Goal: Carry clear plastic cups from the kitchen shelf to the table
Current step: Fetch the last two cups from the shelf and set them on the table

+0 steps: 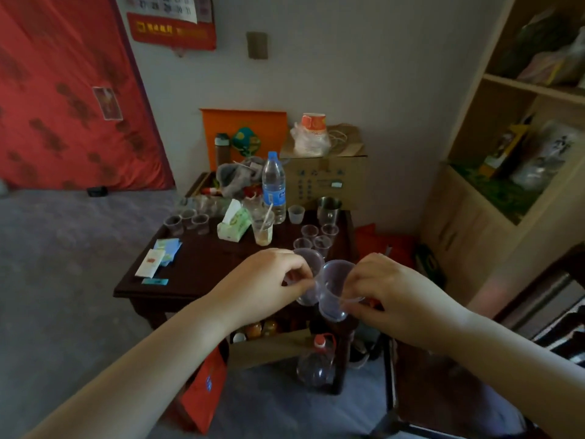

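Observation:
My left hand [269, 283] pinches a clear plastic cup [308, 264] by its rim. My right hand [395, 289] grips a second clear plastic cup [334, 286], tilted, right beside the first. Both cups hang over the near right edge of the dark wooden table [196, 264]. Several empty clear cups [316, 237] stand on the table just beyond my hands. Three more clear cups [188, 221] stand at the table's far left.
On the table are a water bottle [273, 185], a tissue pack [234, 224], a cup with a stirrer [262, 231], a metal mug [329, 209] and paper packets [160, 256]. A cardboard box [326, 179] sits behind. Wooden shelves [519, 147] stand at right. Bottles and a red bag [202, 388] sit below.

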{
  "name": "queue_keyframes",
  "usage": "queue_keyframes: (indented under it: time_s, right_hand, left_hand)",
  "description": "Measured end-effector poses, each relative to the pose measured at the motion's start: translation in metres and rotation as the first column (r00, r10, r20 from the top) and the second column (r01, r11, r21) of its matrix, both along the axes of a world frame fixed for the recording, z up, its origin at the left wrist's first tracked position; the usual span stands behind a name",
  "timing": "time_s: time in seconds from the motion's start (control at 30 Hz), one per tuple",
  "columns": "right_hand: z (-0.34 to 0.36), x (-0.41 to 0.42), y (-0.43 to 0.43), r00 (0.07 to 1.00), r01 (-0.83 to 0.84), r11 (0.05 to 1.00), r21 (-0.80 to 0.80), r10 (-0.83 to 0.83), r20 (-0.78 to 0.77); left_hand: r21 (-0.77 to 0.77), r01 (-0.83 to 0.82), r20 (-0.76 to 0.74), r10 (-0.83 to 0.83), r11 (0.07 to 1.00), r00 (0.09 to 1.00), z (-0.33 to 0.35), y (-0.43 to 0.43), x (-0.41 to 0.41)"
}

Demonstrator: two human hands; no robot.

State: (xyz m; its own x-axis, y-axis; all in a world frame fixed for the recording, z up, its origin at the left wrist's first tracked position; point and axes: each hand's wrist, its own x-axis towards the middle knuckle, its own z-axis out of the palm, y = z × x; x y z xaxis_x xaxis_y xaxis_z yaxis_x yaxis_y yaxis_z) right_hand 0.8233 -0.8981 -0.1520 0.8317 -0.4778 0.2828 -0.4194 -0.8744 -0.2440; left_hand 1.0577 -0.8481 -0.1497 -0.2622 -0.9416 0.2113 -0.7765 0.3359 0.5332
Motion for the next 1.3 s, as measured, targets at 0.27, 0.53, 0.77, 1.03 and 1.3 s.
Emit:
queue_keyframes:
  time_s: [0.27, 0.53, 0.77, 1.03, 1.3]
  right_hand:
    - [-0.03, 0.052, -0.059, 0.984, 0.173, 0.984, 0.044, -0.174, 0.02]
    - [-0.087, 0.068, -0.11, 0.94, 0.334, 0.931, 0.15, -0.34, 0.014]
    - [-0.13, 0.064, -0.177, 0.936, 0.351, 0.915, 0.199, -0.348, -0.055]
    - [-0.182, 0.045, -0.257, 0.937, 0.346, 0.918, 0.192, -0.348, -0.02]
    - [-0.237, 0.039, -0.311, 0.952, 0.305, 0.919, 0.25, -0.283, -0.121]
  left_hand:
    - [0.01, 0.058, -0.006, -0.058, 0.998, 0.998, -0.036, -0.082, 0.057]
    - [0.059, 0.056, -0.059, -0.052, 0.997, 0.997, -0.088, -0.145, 0.053]
    - [0.117, -0.019, -0.04, 0.024, 0.993, 0.999, -0.135, -0.203, 0.042]
    - [0.126, -0.136, 0.024, 0.134, 0.983, 0.991, -0.197, -0.27, 0.019]
    - [0.213, -0.2, 0.078, 0.187, 0.956, 0.979, -0.248, -0.304, 0.001]
